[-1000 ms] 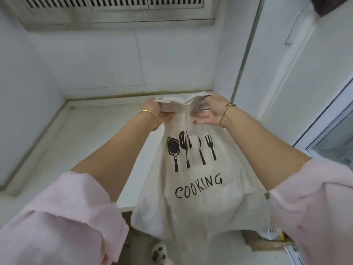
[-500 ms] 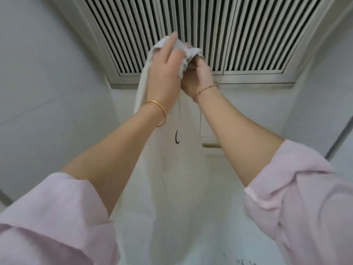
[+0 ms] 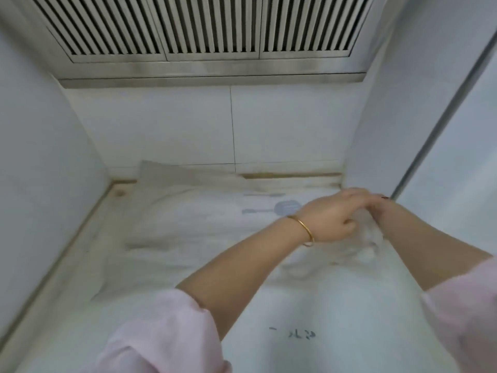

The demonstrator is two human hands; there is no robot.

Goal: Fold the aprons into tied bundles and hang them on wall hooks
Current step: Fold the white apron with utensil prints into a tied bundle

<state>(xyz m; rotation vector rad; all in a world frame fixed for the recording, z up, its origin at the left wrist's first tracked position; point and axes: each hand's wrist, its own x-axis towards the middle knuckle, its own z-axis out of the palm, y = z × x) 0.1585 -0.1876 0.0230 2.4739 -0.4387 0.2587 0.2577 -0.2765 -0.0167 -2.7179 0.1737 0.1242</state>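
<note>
A cream apron (image 3: 204, 238) lies spread over the white counter (image 3: 61, 297), its print showing faintly through the cloth. Its near end hangs toward me over the counter's front. At the right, my left hand (image 3: 328, 219), with a gold bangle on the wrist, has curled fingers gripping a bunched part of the apron (image 3: 368, 238). My right hand (image 3: 376, 201) sits just behind it at the same bunch, its fingers covered by the left hand. The picture is blurred by motion.
White tiled walls close the counter in on the left, back and right. A metal vent grille (image 3: 204, 28) hangs overhead at the back. A small round hole (image 3: 119, 193) marks the counter's far left corner. A grey vertical frame (image 3: 441, 109) runs down the right.
The hands have come down from up by the grille to the counter's right side. The apron, which hung from them, now lies spread on the counter.
</note>
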